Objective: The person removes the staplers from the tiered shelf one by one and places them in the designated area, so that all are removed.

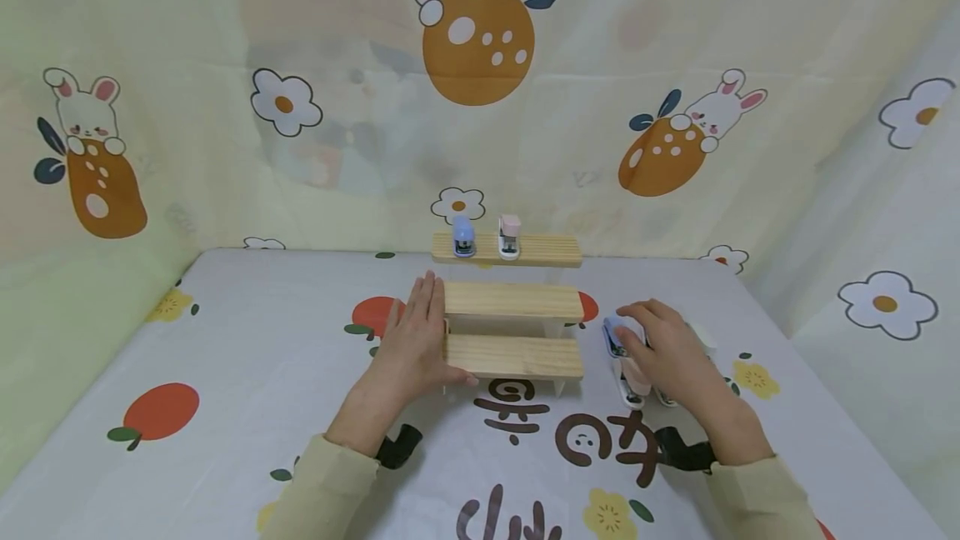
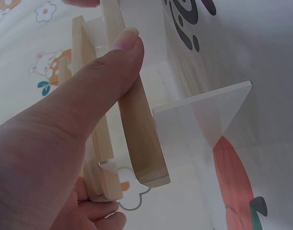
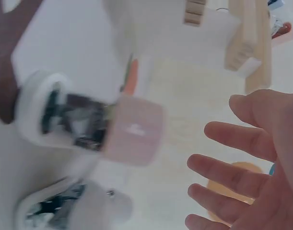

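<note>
Blue stapler [image 1: 617, 338], right of centre: likely light, hard; pinch sides. Right hand [image 1: 670, 350] loose, holding nothing; left hand [image 1: 411, 347] straight-fingered against shelf [image 1: 513, 357].

The left hand [image 2: 50, 124] has its thumb on a wooden board [image 2: 144, 143]. Its fingers are by the end of another board [image 2: 110, 187]. A see-through piece [image 2: 199, 112] meets the first board's side.
</note>
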Motion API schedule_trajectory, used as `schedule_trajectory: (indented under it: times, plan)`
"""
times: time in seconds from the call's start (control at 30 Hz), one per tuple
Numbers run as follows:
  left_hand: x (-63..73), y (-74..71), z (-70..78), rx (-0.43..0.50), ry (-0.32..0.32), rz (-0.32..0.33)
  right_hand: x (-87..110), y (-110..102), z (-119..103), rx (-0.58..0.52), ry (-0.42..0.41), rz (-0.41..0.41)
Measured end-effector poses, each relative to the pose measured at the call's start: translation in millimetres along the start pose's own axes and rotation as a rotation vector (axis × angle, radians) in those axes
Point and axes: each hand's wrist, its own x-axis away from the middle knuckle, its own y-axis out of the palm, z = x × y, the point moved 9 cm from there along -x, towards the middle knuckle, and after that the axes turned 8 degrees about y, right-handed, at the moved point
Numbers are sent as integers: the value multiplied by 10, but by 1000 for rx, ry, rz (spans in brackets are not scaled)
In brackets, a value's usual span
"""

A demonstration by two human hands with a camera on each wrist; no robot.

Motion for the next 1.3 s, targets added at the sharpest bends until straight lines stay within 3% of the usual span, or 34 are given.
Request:
schedule_trajectory:
  times: [0.23, 0.6, 1.0, 1.3]
  plan:
    - [1, -4, 7, -3, 9, 6, -62, -204, -218, -22, -27, 56]
    - [6, -9, 0, -2, 7, 5, -234, -457, -686, -60, -154, 167]
    - [-4, -1, -5, -11, 10, 6, -485, -419, -1143, -63, -228, 126]
    - [4, -5, -8, 9, -2, -7, -642, -310, -1414, -107, -235, 81]
